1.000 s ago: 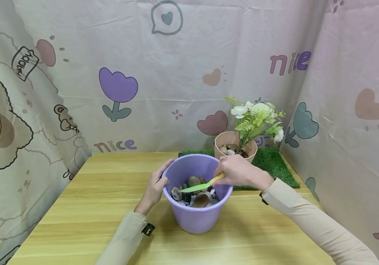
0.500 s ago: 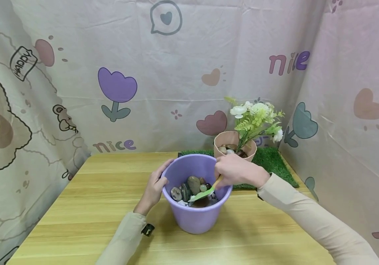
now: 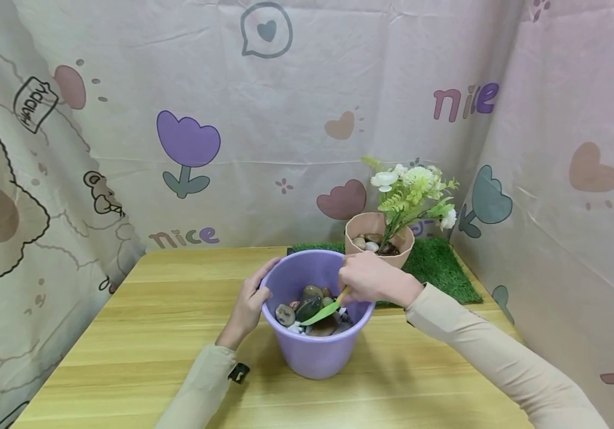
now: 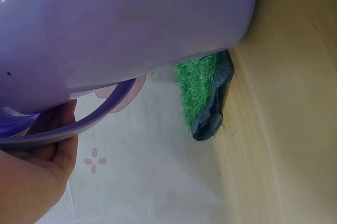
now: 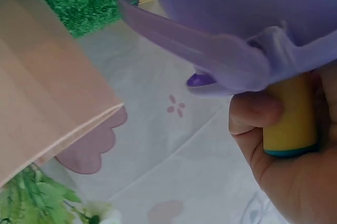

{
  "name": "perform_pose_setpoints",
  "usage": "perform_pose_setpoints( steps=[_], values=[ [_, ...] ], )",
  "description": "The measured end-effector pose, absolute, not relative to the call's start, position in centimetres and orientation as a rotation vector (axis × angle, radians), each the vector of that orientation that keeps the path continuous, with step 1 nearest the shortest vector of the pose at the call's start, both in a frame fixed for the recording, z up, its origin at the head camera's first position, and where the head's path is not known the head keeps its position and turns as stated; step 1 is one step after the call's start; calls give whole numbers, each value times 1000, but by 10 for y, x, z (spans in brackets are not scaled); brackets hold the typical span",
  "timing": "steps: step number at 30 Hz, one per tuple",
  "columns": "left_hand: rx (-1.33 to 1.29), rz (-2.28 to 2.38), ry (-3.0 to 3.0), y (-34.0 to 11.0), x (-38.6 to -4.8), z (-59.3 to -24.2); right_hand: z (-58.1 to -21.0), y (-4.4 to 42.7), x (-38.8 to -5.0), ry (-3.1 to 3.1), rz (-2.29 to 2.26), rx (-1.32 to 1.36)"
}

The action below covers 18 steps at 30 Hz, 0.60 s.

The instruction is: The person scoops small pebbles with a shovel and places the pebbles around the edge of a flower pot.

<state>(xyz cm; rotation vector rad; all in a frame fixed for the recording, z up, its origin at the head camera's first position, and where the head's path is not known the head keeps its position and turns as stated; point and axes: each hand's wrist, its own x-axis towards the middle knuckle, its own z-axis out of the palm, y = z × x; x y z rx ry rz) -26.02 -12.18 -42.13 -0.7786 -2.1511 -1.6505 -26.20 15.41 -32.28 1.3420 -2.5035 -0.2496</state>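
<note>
A purple bucket (image 3: pixel 315 358) with stones (image 3: pixel 309 307) of several sizes inside stands on the wooden table. My left hand (image 3: pixel 246 302) grips its left rim, and in the left wrist view the fingers lie around the band (image 4: pixel 100 114) at the bucket's rim. Over the right rim, my right hand (image 3: pixel 374 277) holds a small garden trowel (image 3: pixel 324 312) with a green blade and a yellow handle (image 5: pixel 289 121). The blade slants down to the left among the stones, over a brown one at the front. Whether it carries anything is too small to tell.
Behind the bucket, to the right, a pale pink pot (image 3: pixel 369 225) holds stones and white flowers (image 3: pixel 418 179). It stands on a green turf mat (image 3: pixel 443 271). Printed cloth (image 3: pixel 264 119) hangs behind the wooden table (image 3: pixel 189 292).
The trowel blade has tilted down and dipped lower among the stones. A dark stone has shifted in the bucket. My right hand has moved slightly left; the left keeps its grip.
</note>
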Motion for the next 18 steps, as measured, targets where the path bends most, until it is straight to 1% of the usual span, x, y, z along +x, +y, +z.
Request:
perform_pose_setpoints(
  steps=[7, 18],
  values=[
    [-788, -1676, -2147, -121, -261, -421, -324, 165, -270, -2441, -149, 1191],
    [-764, -1680, -2148, -121, -261, -422, -336, 165, -280, -2448, -14, 1168]
  ],
)
